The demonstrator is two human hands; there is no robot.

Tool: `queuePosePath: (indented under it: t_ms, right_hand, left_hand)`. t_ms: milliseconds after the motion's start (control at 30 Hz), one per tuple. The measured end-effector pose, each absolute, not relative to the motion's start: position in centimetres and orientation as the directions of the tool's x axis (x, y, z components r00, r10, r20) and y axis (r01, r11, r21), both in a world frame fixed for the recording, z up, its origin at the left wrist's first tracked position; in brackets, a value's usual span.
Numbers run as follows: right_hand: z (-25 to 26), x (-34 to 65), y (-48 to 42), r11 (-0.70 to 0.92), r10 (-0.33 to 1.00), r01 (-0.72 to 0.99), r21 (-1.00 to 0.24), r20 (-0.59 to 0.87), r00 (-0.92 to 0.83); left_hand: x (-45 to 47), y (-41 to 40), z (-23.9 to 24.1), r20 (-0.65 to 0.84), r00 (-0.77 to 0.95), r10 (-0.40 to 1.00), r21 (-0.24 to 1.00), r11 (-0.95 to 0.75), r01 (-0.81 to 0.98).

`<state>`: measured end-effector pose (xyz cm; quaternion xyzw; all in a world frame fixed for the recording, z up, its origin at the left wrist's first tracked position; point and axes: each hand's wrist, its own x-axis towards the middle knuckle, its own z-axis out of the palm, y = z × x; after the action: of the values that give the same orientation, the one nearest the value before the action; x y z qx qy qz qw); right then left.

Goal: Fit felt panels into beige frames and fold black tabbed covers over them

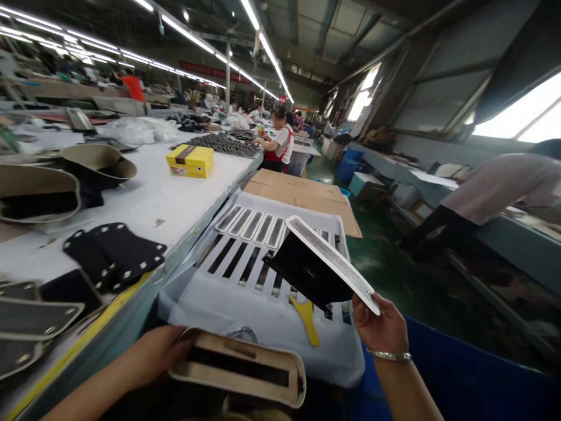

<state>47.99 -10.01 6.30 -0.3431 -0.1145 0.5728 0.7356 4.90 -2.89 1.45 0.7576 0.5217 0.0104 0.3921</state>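
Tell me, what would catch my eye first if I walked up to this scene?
Probably the long white strip with black material under it, slanting from the right hand across the middle. Next, two bright yellow spots: a box on the white table at left, and a flat tool below the strip. At the bottom, the left hand holds a tan-lined piece.

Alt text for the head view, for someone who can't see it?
A person's left hand holds a beige-lined hollow piece; the right hand holds a white-edged strip, a black panel against it. A yellow tool lies on a pale sheet beside a long table.
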Motion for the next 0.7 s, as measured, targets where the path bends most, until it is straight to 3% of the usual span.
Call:
queuePosePath:
  t_ms: [100, 233, 300, 433, 533, 700]
  right_hand:
    - [7.1, 42.8, -12.4, 0.067, 0.951, -0.772, -0.632, -0.194, 0.24]
    - [6.7, 37.4, -14.8, -0.058, 0.982, -0.772, -0.633, -0.174, 0.069]
    - [5.9, 35.5, -15.2, -0.121, 0.982, -0.772, -0.624, -0.19, -0.001]
    - [4.1, 33.4, -14.7, -0.168, 0.973, -0.772, -0.613, -0.229, -0.029]
    - [3.4, 32.7, -13.9, -0.191, 0.963, -0.775, -0.603, -0.266, -0.03]
    - [3.5, 31.4, -13.0, -0.214, 0.952, -0.786, -0.58, -0.306, -0.034]
  left_hand:
    - [3.5, -2.9, 1.1, -0.506, 0.43, 0.747, 0.566, -0.088, 0.82]
    - [2.5, -3.4, 1.3, -0.31, 0.476, 0.823, 0.547, -0.255, 0.797]
    - [2.1, -4.1, 1.4, -0.241, 0.465, 0.852, 0.581, -0.257, 0.772]
    - [0.9, -5.6, 1.2, -0.244, 0.478, 0.844, 0.652, -0.222, 0.725]
    - [-0.6, -6.3, 1.2, -0.178, 0.525, 0.832, 0.783, -0.204, 0.588]
    - [-1.8, -5.6, 3.3, 0.125, 0.445, 0.887, 0.946, -0.242, 0.217]
